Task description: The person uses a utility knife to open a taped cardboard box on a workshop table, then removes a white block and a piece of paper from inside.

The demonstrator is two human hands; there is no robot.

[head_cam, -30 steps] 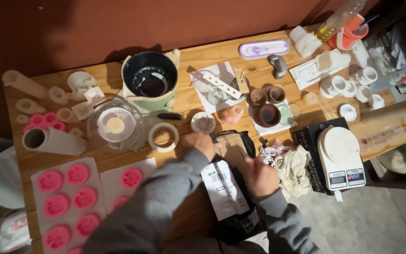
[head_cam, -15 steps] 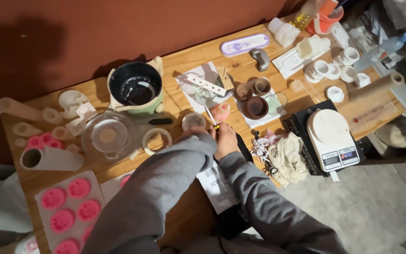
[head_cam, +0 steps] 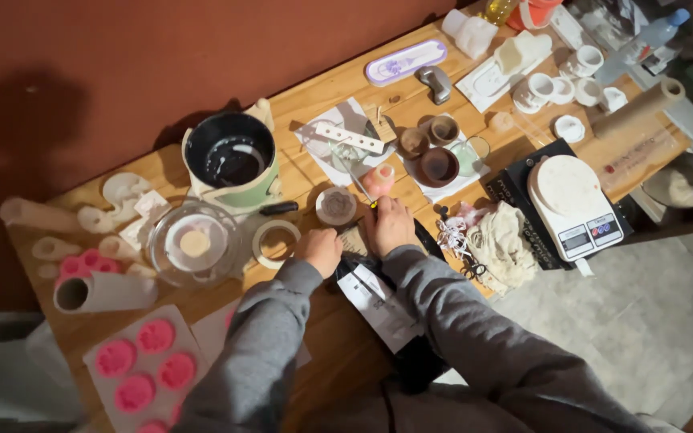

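Your left hand (head_cam: 320, 250) and right hand (head_cam: 391, 226) sit side by side at the near edge of the wooden table (head_cam: 338, 361), both resting on the top of a black pouch with a white label (head_cam: 378, 301) that lies flat and reaches toward you. The left looks curled on the pouch's upper edge; the right is pressed down on it, though whether its fingers grip anything is hard to tell from above. Just beyond your right hand stands a small pink candle (head_cam: 379, 180). A ring of tape (head_cam: 276, 244) lies just left of your left hand, and a kitchen scale (head_cam: 575, 206) sits well to the right.
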